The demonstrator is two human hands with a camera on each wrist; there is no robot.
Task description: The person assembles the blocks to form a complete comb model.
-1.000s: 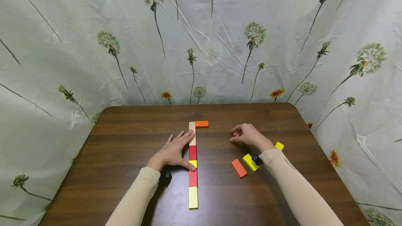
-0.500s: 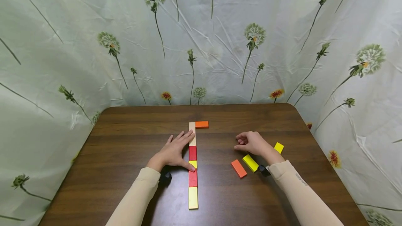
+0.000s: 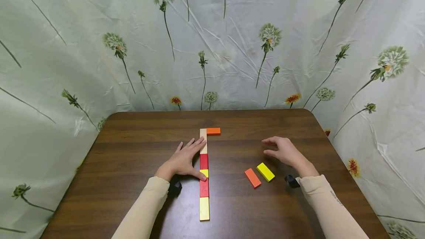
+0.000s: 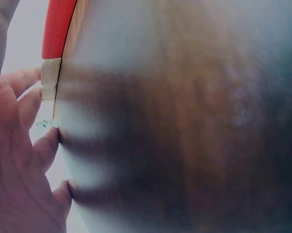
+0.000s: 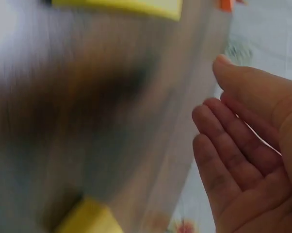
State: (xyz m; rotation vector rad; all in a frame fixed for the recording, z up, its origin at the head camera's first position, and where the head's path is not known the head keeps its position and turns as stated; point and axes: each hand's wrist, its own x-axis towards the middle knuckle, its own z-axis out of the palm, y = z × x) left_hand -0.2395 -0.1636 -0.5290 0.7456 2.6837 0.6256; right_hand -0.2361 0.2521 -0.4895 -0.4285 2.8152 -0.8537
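Note:
Spread fingers of my left hand rest along a straight column of flat blocks in the head view. Its index finger touches the plain wooden block at the far end. The thumb lies near the joint of a small yellow block and a red block. Another red block sits between them, and a pale yellow block forms the near end. My right hand hovers with fingers loosely bent, holding nothing, beyond a yellow block. Another yellow block shows in the right wrist view.
An orange block lies crosswise against the column's far end, pointing right. A coral-orange block lies beside the loose yellow one. The brown wooden table ends at a flowered curtain.
My right hand has moved right and its fingers have loosened; the yellow block at the far right is now hidden behind it in the head view. The left hand stays put.

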